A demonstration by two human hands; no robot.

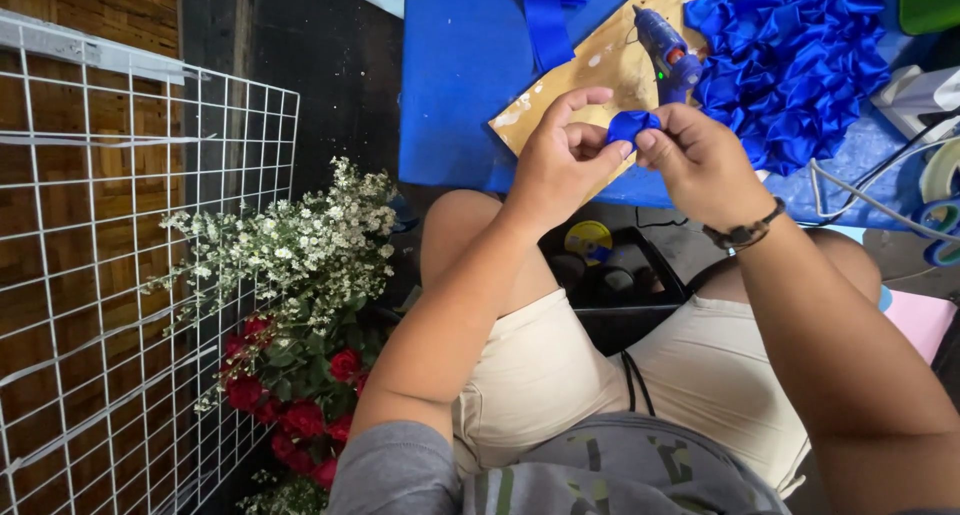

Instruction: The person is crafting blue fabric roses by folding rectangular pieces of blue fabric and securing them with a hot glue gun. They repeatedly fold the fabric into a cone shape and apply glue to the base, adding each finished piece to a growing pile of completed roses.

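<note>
The blue-covered table point(450, 85) ends just beyond the knees, and its near edge runs right under the two hands, so the work sits over the gap between table and lap. To the left the room is tight: a white wire grid panel point(120, 275) leans beside a bunch of small white flowers point(300, 240) with red roses point(300, 415) below it. On the table, past the hands, lies a scuffed cardboard sheet point(600, 65) carrying a blue glue gun point(668, 55), and to its right a heap of folded blue satin ribbon petals point(790, 55) fills the corner. White cables point(860, 190) and a roll of tape point(942, 170) crowd the far right edge.

Both forearms rise from the lap and converge, elbows out, wrists bent inward. The right wrist wears a dark bracelet point(745, 233).

The left hand point(555, 165) is curled, thumb and forefinger arched over the top and the other fingers tucked beneath — pinching the left side of a small blue ribbon piece point(632, 127). The right hand point(700, 160) meets it from the other side, fingertips pressed onto the same piece. The ribbon piece is held between both hands in the air, just above the table's near edge and close in front of the glue gun.
</note>
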